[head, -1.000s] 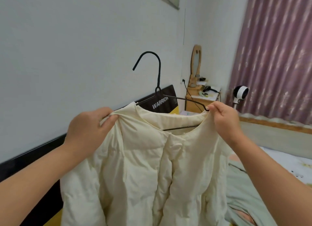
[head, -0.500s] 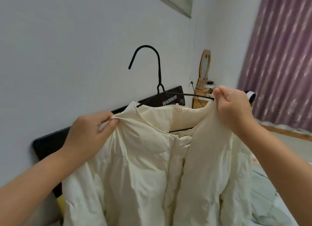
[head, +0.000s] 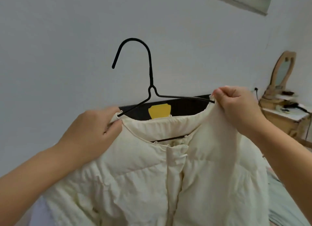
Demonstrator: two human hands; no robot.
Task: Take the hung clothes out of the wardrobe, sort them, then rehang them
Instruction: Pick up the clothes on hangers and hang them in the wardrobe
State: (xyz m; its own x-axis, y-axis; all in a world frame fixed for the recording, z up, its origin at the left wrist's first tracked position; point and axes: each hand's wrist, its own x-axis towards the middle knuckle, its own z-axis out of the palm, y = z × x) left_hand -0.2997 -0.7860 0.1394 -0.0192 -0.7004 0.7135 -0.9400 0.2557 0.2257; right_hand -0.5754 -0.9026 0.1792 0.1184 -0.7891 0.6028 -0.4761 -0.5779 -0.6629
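A cream quilted jacket (head: 168, 180) hangs in front of me on a black wire hanger (head: 150, 73), whose hook stands up against the white wall. My left hand (head: 94, 129) pinches the jacket's left shoulder at the collar, right where the hanger's arm enters. My right hand (head: 236, 107) grips the right shoulder fabric, bunched over the hanger's other end. The hanger's lower bar shows inside the open neckline. The jacket's hem runs out of view below.
A black headboard (head: 185, 105) with a yellow patch lies behind the collar. A wooden bedside table (head: 285, 117) with an oval mirror (head: 283, 70) and clutter stands at the right. Pale green bedding (head: 287, 207) shows at lower right.
The view has turned left and moved closer to the wall. Both hands have stayed on the jacket's shoulders, and the right one has lifted its side up level with the hanger's end.
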